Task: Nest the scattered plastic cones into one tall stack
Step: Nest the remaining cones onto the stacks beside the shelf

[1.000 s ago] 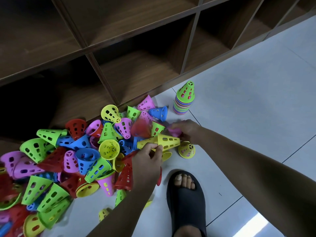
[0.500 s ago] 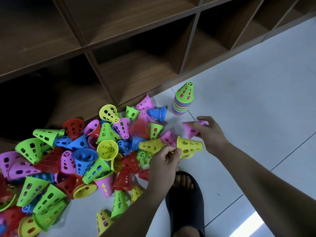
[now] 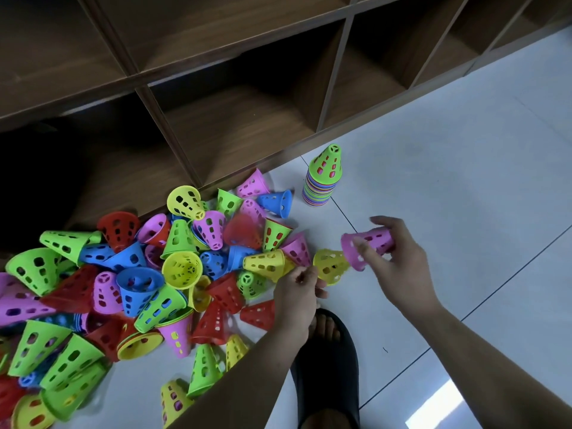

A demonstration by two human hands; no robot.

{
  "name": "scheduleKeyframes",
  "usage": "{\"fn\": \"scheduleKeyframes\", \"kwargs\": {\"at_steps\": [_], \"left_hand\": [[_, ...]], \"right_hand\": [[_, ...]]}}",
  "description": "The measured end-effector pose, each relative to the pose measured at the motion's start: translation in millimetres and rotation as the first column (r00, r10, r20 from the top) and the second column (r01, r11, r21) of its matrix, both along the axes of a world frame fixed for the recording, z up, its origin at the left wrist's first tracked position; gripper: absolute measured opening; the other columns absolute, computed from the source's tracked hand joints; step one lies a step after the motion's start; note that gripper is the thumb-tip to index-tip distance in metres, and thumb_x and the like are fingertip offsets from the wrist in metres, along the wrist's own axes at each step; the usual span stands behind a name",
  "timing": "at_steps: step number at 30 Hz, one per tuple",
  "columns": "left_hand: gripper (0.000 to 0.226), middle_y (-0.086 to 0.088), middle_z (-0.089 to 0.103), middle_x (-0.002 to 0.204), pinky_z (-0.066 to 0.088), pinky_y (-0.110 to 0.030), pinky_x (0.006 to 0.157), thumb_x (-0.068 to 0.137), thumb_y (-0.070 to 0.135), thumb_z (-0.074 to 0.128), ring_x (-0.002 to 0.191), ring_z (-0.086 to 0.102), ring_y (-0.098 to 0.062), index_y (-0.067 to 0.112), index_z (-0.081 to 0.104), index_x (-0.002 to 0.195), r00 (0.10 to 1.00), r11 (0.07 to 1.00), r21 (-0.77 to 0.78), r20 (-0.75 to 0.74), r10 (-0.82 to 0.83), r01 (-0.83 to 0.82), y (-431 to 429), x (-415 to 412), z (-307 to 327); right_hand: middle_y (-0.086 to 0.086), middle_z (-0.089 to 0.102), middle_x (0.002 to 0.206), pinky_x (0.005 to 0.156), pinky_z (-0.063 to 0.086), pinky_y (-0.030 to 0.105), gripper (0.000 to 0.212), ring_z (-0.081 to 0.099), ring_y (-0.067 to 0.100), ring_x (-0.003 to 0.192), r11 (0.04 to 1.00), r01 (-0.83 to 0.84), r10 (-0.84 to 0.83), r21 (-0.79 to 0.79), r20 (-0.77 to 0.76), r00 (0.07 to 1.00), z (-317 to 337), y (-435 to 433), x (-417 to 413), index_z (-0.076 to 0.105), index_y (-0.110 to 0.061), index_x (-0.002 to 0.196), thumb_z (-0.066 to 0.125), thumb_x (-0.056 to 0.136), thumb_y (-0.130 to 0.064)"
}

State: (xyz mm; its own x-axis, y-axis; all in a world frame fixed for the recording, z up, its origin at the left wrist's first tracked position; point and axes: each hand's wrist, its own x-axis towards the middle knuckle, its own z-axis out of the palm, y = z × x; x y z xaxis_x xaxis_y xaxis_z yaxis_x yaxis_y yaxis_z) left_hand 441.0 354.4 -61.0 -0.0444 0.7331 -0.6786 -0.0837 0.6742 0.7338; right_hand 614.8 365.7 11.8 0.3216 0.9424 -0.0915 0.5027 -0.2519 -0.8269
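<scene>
At pile's (image 3: 182,267) edge, right fingers (image 3: 385,223) round pink cone (image 3: 378,239), left fingers (image 3: 301,276) pinching yellow cone (image 3: 331,267), open tiles (image 3: 448,181) rightward.

Left hand (image 3: 295,294), right hand (image 3: 400,270) and forearms (image 3: 247,382) are bare; one foot (image 3: 325,328) wears a black sandal (image 3: 331,379).

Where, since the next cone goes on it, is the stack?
In the head view the stack stands upright on the floor at the foot of the shelf, just right of the blue cone and beyond the right hand.
</scene>
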Motion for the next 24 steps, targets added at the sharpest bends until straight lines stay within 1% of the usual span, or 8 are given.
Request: {"fn": "scheduleKeyframes", "kwargs": {"at_steps": [4, 8, 10, 12, 14, 17, 20, 24], "left_hand": [[0.011, 0.001, 0.08, 0.086, 0.048, -0.028, 0.048, 0.104, 0.027, 0.066, 0.069, 0.078, -0.02, 0.022, 0.075, 0.101, 0.988, 0.993, 0.047, -0.113, -0.102, 0.108, -2, -13, 2], [0.002, 0.005, 0.077, 0.078, 0.05, -0.027, 0.052, 0.099, 0.026, 0.074, 0.062, 0.076, -0.013, 0.026, 0.074, 0.101, 0.95, 0.966, 0.166, -0.273, -0.149, 0.199, 1, -37, 11], [0.005, 0.012, 0.075, 0.084, 0.056, -0.028, 0.062, 0.096, 0.026, 0.077, 0.067, 0.076, -0.01, 0.029, 0.073, 0.098, 0.912, 0.939, 0.24, -0.386, -0.141, 0.247, 5, -52, 12], [0.009, 0.018, 0.074, 0.092, 0.057, -0.027, 0.075, 0.093, 0.027, 0.078, 0.084, 0.072, -0.002, 0.03, 0.074, 0.101, 0.834, 0.892, 0.295, -0.533, -0.143, 0.342, 9, -67, 11], [0.015, 0.019, 0.07, 0.1, 0.052, -0.025, 0.078, 0.092, 0.027, 0.079, 0.095, 0.064, 0.001, 0.031, 0.073, 0.105, 0.722, 0.834, 0.31, -0.677, -0.143, 0.456, 15, -81, 11], [0.029, 0.011, 0.063, 0.114, 0.049, -0.034, 0.086, 0.087, 0.028, 0.081, 0.11, 0.053, -0.013, 0.029, 0.07, 0.113, 0.534, 0.757, 0.279, -0.839, -0.107, 0.591, 24, -97, 7], [0.044, 0.007, 0.061, 0.124, 0.051, -0.047, 0.096, 0.085, 0.038, 0.083, 0.117, 0.053, -0.024, 0.03, 0.065, 0.124, 0.416, 0.745, 0.174, -0.897, -0.15, 0.644, 30, -107, 5], [0.05, 0.005, 0.061, 0.133, 0.048, -0.05, 0.105, 0.093, 0.055, 0.07, 0.126, 0.054, -0.026, 0.03, 0.058, 0.135, 0.319, 0.749, 0.036, -0.918, -0.237, 0.662, 32, -111, 5]], "right_hand": [[-0.011, 0.07, 0.107, 0.079, 0.045, 0.008, 0.05, 0.063, 0.008, 0.096, 0.983, -0.181, 0.182, -0.022, 0.075, 0.98, -22, 1, -8, 0.063, -0.031, 0.129, 0.087, 0.085, -0.033], [-0.016, 0.066, 0.113, 0.089, 0.049, 0.022, 0.048, 0.06, 0.007, 0.11, 0.955, -0.295, 0.296, -0.029, 0.177, 0.939, -41, 5, -13, 0.067, -0.028, 0.127, 0.088, 0.085, -0.034], [-0.015, 0.065, 0.112, 0.089, 0.049, 0.027, 0.039, 0.059, 0.012, 0.111, 0.943, -0.333, 0.323, -0.001, 0.249, 0.913, -46, 9, -15, 0.069, -0.025, 0.123, 0.084, 0.089, -0.037], [-0.01, 0.065, 0.111, 0.089, 0.05, 0.031, 0.032, 0.059, 0.017, 0.108, 0.925, -0.379, 0.357, 0.009, 0.314, 0.88, -48, 17, -18, 0.071, -0.022, 0.121, 0.081, 0.093, -0.033], [-0.003, 0.066, 0.112, 0.089, 0.051, 0.039, 0.03, 0.059, 0.024, 0.104, 0.896, -0.445, 0.409, -0.004, 0.4, 0.82, -50, 28, -23, 0.073, -0.021, 0.12, 0.08, 0.092, -0.025], [0.001, 0.067, 0.115, 0.09, 0.052, 0.045, 0.032, 0.058, 0.03, 0.101, 0.838, -0.544, 0.501, -0.049, 0.467, 0.729, -54, 47, -34, 0.074, -0.019, 0.12, 0.08, 0.088, -0.017], [0.003, 0.066, 0.119, 0.091, 0.052, 0.046, 0.034, 0.057, 0.032, 0.102, 0.775, -0.621, 0.579, -0.116, 0.523, 0.625, -61, 65, -46, 0.073, -0.021, 0.123, 0.076, 0.09, -0.016], [0.003, 0.061, 0.128, 0.095, 0.049, 0.044, 0.036, 0.054, 0.031, 0.11, 0.736, -0.641, 0.639, -0.219, 0.538, 0.549, -71, 79, -56, 0.07, -0.026, 0.131, 0.07, 0.095, -0.021]]}}
